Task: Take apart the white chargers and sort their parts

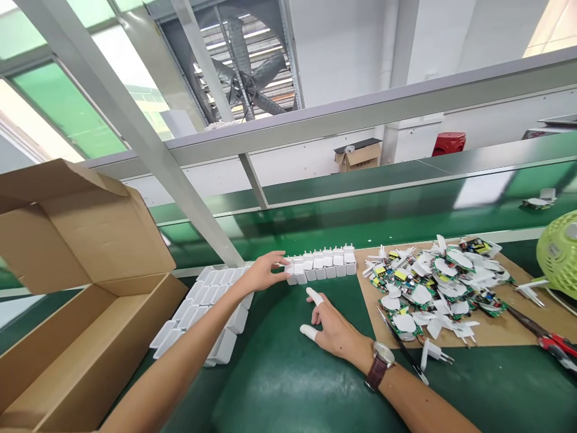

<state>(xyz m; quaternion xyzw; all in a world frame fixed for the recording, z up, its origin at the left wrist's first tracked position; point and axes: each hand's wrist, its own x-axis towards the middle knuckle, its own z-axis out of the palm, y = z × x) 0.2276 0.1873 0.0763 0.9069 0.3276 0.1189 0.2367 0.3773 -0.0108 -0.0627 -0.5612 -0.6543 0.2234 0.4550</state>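
A row of white plug adapters (321, 264) stands on the green bench, their pins pointing up and away. My left hand (267, 272) is at the row's left end, thumb and fingertips pinching the end adapter (293, 272). In front of the row, my right hand (334, 328) hovers with thumb and forefinger apart and nothing between them. White finger cots cover its thumb and forefinger, and a watch is on that wrist. Left of the row, partly behind my left forearm, several white plastic housings (211, 294) lie in rows.
A pile of circuit boards with white plug parts (433, 282) covers cardboard (367, 294) at right. Tweezers (406, 352), red-handled pliers (556, 344) and a green fan (559, 252) are nearby. An open carton (135, 319) stands left; a slanted metal post (180, 180) rises behind.
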